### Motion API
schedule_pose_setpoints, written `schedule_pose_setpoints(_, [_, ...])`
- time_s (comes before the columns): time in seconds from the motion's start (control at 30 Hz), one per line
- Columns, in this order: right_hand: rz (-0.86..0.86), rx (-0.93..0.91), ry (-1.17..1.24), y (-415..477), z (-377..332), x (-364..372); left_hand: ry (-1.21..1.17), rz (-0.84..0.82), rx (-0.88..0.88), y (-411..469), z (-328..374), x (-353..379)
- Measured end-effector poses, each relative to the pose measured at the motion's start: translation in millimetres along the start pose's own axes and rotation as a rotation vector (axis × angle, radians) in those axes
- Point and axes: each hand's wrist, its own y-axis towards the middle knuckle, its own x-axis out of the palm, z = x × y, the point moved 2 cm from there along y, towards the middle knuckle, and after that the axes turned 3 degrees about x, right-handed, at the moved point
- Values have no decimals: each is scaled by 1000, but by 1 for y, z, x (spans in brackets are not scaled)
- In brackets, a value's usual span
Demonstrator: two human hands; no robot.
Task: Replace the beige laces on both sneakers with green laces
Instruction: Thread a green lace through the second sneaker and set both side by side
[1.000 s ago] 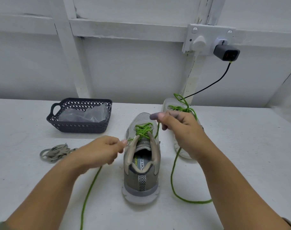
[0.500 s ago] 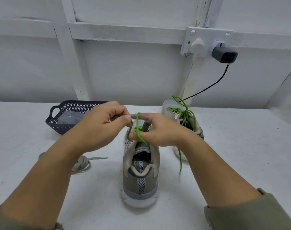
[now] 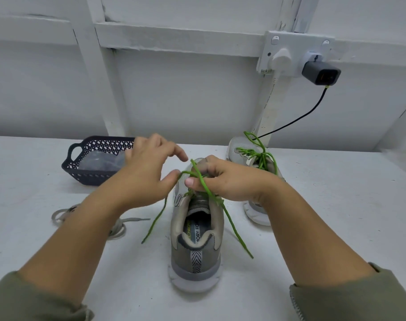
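1. Table (image 3: pixel 336 205): white and matte, set against the wall.
2. Wall (image 3: pixel 185 100): white panels with battens. A socket (image 3: pixel 290 45) at upper right carries a white plug (image 3: pixel 281 57) and a grey charger (image 3: pixel 320 74), from which a black cable (image 3: pixel 297 119) runs down.
3. Near sneaker (image 3: pixel 195 249): I see it centred, heel towards me.
4. Green lace (image 3: pixel 201 177): at the near sneaker's top eyelets, with both tails hanging to the table.
5. Right hand (image 3: pixel 223 179): pinches the lace above the tongue.
6. Left hand (image 3: pixel 146 172): fingers spread and loose, thumb tip at the lace, gripping nothing.
7. Far sneaker (image 3: pixel 255 210): back right, green-laced and bowed.
8. Beige laces (image 3: pixel 118 228): heaped on the table at left.
9. Basket (image 3: pixel 90 174): dark, back left, holding a clear bag (image 3: pixel 100 161).
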Motion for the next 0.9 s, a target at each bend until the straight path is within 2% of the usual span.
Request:
schedule_pose_setpoints(0.13, [-57,-14,13,-12,-8,-4,-243,-98,116,2,-4,1])
schedule_pose_setpoints(0.2, [-66,-18,23,-16,-10,-5,-276,-45,158,4,-2,2])
schedule_pose_setpoints(0.27, [-50,8,1,-19,-6,-7,-330,77,100,6,-6,5])
schedule_pose_setpoints(0.33, [10,27,-34,-25,0,-13,-464,243,-106,8,-16,7])
schedule_pose_setpoints(0.4, [152,-33,-34,-32,1,-23,-673,346,-472,7,-25,12])
schedule_pose_setpoints(0.47, [281,-146,91,-39,-6,-34,-1007,382,-778,3,-23,17])
schedule_pose_setpoints(0.5, [290,-205,201,-42,-10,-39,-1160,388,-843,1,-21,19])
schedule_pose_setpoints(0.57, [253,-296,444,-41,-22,-44,-1311,313,-838,1,-19,20])
schedule_pose_setpoints(0.6, [252,-325,559,-37,-26,-46,-1284,236,-797,1,-19,20])
schedule_pose_setpoints(0.67, [339,-312,674,-21,-30,-47,-994,34,-669,-1,-18,17])
schedule_pose_setpoints(0.73, [403,-239,644,0,-28,-43,-687,-197,-512,-4,-11,14])
schedule_pose_setpoints(0.8, [403,-112,590,20,-18,-35,-595,-385,-390,-8,-2,14])
schedule_pose_setpoints(0.83, [413,-13,505,28,-11,-30,-581,-410,-351,-9,0,15])
schedule_pose_setpoints(0.9, [432,234,44,34,4,-24,-501,-329,-296,-8,-1,18])
